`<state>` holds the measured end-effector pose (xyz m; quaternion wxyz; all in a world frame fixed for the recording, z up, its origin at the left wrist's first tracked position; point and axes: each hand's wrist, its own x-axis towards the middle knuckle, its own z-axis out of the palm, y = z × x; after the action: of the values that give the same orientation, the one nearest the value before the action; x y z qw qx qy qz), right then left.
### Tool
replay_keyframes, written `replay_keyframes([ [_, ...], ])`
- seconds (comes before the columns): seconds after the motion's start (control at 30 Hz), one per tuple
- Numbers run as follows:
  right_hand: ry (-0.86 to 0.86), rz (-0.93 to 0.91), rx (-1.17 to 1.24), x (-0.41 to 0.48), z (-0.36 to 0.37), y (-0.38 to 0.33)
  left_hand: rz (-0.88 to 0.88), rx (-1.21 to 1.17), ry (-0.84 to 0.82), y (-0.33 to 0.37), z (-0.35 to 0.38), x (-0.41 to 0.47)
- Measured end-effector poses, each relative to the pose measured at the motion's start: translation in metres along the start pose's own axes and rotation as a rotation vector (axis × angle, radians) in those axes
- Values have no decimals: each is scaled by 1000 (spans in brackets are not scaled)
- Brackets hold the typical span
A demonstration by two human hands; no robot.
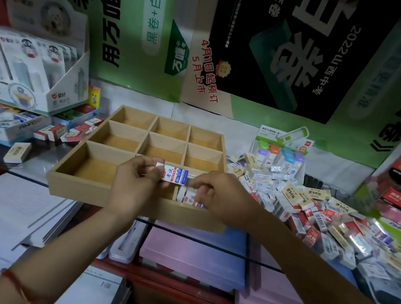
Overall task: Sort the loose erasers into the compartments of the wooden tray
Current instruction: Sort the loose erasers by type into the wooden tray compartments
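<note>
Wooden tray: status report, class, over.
Left hand pinches blue-white eraser over wooden tray. Right hand curled over stacked erasers, near-right compartment, grip unclear. Nothing blocking.

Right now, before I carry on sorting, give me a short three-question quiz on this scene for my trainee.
1. True or false: the left hand holds an eraser above the wooden tray.
2. Which compartment of the tray already has erasers in it? A) far left B) centre C) near right
3. Fill in: the big pile of loose erasers lies to the ______ of the tray.

Key: 1 true; 2 C; 3 right.
</note>
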<state>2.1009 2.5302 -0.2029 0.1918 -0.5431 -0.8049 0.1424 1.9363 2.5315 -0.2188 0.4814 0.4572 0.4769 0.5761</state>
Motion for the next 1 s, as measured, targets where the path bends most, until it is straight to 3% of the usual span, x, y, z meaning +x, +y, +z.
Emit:
replay_keyframes([
  [0.13, 296, 262, 140, 2, -26, 15, 12, 25, -3, -1, 2, 5],
  [0.23, 214, 394, 78, 4, -22, 23, 22, 49, 3, -4, 4, 6],
  [0.47, 236, 422, -114, 19, 14, 22, 14, 115, 73, -14, 12, 7],
  [0.63, 91, 471, -79, 30, 21, 14, 27, 153, 110, -19, 10, 11],
  [0.7, -17, 460, -28, 27, 15, 14, 70, 229, 119, -18, 11, 12],
  [0.77, -20, 415, -36, 23, 6, 19, 110, 283, 115, -16, 16, 11],
  [0.9, 251, 319, 26, 14, -29, 24, 160, 307, 25, -11, 29, 9],
  [1.0, 47, 156, 271, 4, -41, 12, 199, 283, -85, -9, 37, 10],
])
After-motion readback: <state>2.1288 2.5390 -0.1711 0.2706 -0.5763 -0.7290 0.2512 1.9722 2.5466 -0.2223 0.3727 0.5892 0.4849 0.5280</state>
